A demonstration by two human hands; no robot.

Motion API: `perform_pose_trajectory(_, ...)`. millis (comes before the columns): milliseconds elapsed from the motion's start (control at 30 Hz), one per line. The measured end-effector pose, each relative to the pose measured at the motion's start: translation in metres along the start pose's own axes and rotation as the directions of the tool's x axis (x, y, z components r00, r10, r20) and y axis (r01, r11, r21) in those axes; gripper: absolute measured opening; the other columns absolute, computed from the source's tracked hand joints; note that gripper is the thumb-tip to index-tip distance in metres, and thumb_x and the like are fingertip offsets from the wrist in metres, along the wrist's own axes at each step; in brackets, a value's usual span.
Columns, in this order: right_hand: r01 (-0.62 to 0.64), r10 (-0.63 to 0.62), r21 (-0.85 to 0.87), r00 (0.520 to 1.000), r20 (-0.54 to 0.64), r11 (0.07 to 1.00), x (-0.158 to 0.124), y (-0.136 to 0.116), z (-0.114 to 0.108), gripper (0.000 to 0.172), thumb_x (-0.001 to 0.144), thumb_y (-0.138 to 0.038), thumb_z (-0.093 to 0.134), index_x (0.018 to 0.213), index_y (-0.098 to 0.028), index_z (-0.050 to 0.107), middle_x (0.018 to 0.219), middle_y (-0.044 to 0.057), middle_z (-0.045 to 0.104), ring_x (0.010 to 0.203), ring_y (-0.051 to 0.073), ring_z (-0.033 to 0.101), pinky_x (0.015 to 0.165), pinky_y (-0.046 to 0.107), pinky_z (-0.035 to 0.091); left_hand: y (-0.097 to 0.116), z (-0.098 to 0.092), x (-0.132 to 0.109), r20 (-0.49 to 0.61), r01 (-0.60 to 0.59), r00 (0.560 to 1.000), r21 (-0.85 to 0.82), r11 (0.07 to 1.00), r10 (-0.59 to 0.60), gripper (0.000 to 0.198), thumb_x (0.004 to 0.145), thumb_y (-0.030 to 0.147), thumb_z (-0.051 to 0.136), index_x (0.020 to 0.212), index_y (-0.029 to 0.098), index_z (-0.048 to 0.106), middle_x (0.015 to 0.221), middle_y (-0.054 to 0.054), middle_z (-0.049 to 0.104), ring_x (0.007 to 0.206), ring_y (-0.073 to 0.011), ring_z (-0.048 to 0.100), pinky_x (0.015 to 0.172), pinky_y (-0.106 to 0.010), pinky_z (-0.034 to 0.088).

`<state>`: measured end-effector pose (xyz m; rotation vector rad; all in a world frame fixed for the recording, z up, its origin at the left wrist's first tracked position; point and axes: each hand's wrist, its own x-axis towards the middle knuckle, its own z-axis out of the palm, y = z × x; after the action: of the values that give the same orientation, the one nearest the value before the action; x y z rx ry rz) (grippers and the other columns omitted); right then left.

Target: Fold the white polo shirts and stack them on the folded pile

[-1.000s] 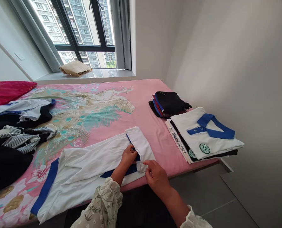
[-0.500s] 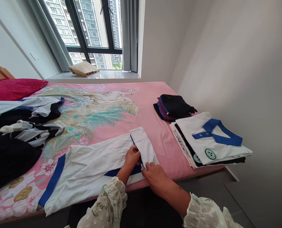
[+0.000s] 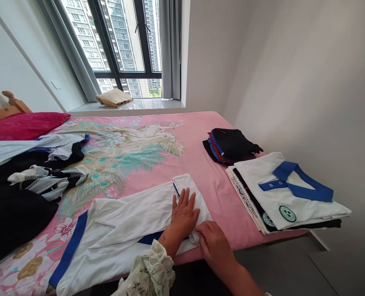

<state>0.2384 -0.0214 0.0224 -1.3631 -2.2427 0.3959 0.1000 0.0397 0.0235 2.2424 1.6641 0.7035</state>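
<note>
A white shirt with blue trim (image 3: 120,222) lies spread along the near edge of the bed, its right end folded over on itself. My left hand (image 3: 184,213) rests flat on that folded part, fingers stretched out. Just to the right, my right hand (image 3: 212,242) is closed, pinching the shirt's white cloth near the bed edge. A blue strip shows beneath my left wrist. Further right is a stack of folded shirts (image 3: 271,191), topped by a white one with a blue collar and a round green badge.
Behind the shirt stack sits a pile of folded dark clothes (image 3: 234,144). Loose black, white and striped clothes (image 3: 31,176) lie heaped at left, near a red pillow (image 3: 25,124). A beige folded item (image 3: 114,98) rests on the windowsill. The pink bedsheet (image 3: 200,164) covers the bed.
My left hand has let go of the cloth and now lies flat on the folded part. My right hand has shifted slightly right and down along the fold. The view has tilted a little upward.
</note>
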Motion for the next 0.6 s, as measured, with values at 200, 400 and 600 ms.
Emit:
perform_pose_trajectory(200, 0.097, -0.105, -0.162, 0.994, -0.04, 0.982, -0.025, 0.019, 0.023, 0.049, 0.086, -0.018, 0.045, 0.135, -0.019, 0.043, 0.138, 0.01, 0.05, 0.129, 0.028, 0.041, 0.104, 0.051, 0.034, -0.029, 0.004, -0.017, 0.217, 0.026, 0.974, 0.167, 0.986, -0.063, 0.068, 0.084, 0.043, 0.049, 0.145, 0.021, 0.03, 0.156, -0.011, 0.018, 0.144, -0.0284, 0.013, 0.114, -0.06, 0.004)
perform_pose_trajectory(400, -0.18, 0.202, 0.128, 0.96, -0.194, 0.975, -0.024, 0.042, 0.021, 0.037, 0.092, -0.034, 0.039, 0.121, -0.017, 0.054, 0.128, 0.013, 0.056, 0.122, 0.025, 0.049, 0.103, 0.045, 0.039, -0.007, -0.022, -0.006, 0.142, 0.089, 0.984, 0.134, 0.987, -0.108, 0.048, 0.091, 0.033, 0.036, 0.137, 0.021, 0.043, 0.154, -0.008, 0.028, 0.144, -0.023, 0.017, 0.115, -0.055, 0.013)
perform_pose_trajectory(600, -0.541, 0.521, 0.275, 0.841, 0.148, 0.795, 0.006, 0.063, 0.008, 0.043, 0.088, -0.046, 0.038, 0.11, -0.018, 0.06, 0.111, 0.012, 0.066, 0.102, 0.025, 0.062, 0.088, 0.037, 0.047, -0.003, 0.013, -0.014, 0.112, 0.045, 0.992, 0.137, 0.99, -0.061, 0.051, 0.093, 0.038, 0.033, 0.142, 0.025, 0.035, 0.156, -0.006, 0.022, 0.144, -0.0233, 0.013, 0.115, -0.058, 0.006)
